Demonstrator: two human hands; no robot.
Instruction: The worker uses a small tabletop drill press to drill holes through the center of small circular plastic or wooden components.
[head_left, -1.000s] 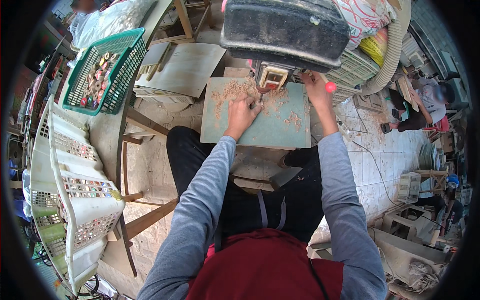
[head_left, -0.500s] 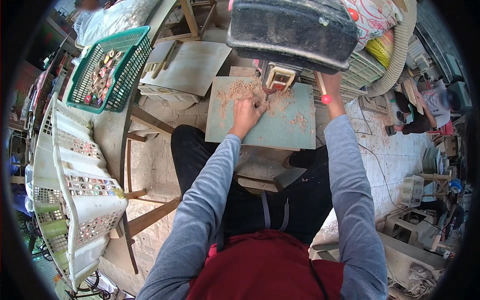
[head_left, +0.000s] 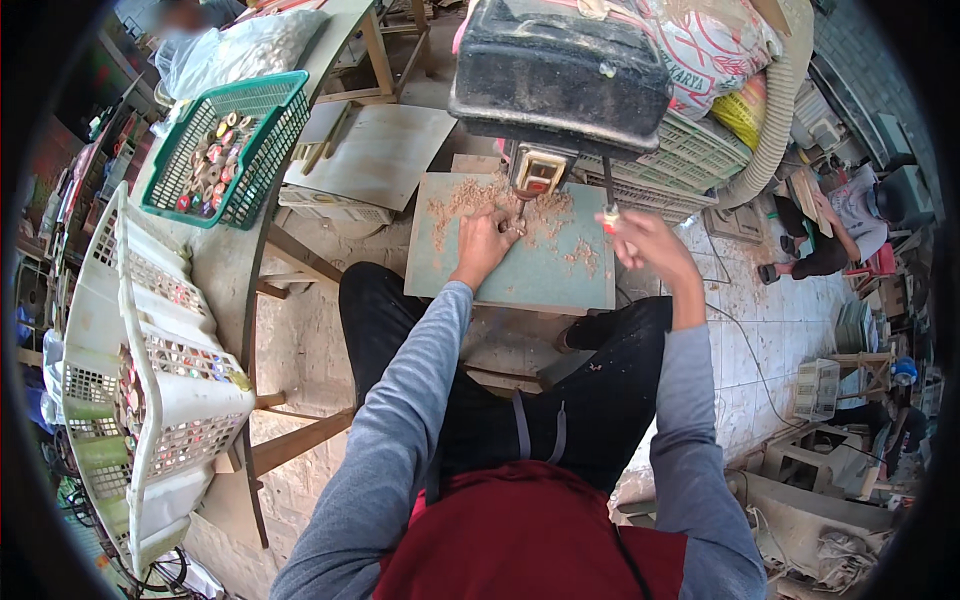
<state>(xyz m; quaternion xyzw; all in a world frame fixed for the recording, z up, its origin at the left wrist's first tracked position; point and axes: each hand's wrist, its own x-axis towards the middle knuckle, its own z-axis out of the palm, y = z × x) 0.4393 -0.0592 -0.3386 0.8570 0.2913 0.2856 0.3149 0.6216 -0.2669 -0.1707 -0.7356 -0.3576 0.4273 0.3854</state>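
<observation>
A drill press with a dusty black head (head_left: 560, 75) stands before me, its bit (head_left: 521, 208) pointing down at a green-grey board (head_left: 450, 275) strewn with curled wood shavings (head_left: 470, 200). My left hand (head_left: 484, 245) rests on the board, its thumb and fingers pinched on a small wooden piece (head_left: 517, 226) right at the bit. The piece is mostly covered by the fingers and the bit. To the right of the board, my right hand (head_left: 648, 245) is closed around the end of the drill press lever (head_left: 610, 190), near its red tip.
On the left bench (head_left: 215, 270) sit a green basket (head_left: 270, 150) of small round wooden pieces and a tilted white crate (head_left: 180, 400). Sacks (head_left: 710, 50) and a ribbed hose (head_left: 775, 130) stand behind the press. A co-worker (head_left: 850, 230) sits at the right; a cable (head_left: 745, 350) crosses the tiled floor.
My right hand has come down and nearer to me from beside the press head, and the lever has turned. My left hand keeps its place at the bit. The view has shifted slightly.
</observation>
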